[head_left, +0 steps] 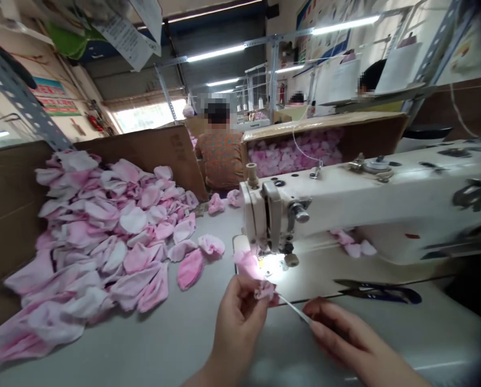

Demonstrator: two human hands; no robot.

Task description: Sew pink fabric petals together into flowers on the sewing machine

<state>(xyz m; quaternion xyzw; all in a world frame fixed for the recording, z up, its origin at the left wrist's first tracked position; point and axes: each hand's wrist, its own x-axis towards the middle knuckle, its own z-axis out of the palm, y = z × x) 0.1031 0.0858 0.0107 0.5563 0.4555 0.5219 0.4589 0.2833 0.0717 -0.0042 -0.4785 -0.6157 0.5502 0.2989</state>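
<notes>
Left grip (240, 320) is pinching gathered pink cloth (265, 291), just in front of the lit sewing head (273, 215). Right grip (340, 329) is closed on a narrow white strip (295, 310), straight between my hands. I'd pull lightly and evenly, support the cloth right where the strip comes out, and stay clear of the head. Snips (385, 293) lie near my right grip, on the bench (139, 344).

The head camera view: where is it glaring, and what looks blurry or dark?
In the head view, glare whites out the spot under the needle end of the sewing machine; the bright opening at the back is washed out; in the same view, print on the hanging papers is too soft to read, and the right-hand corners sink toward black.
</notes>
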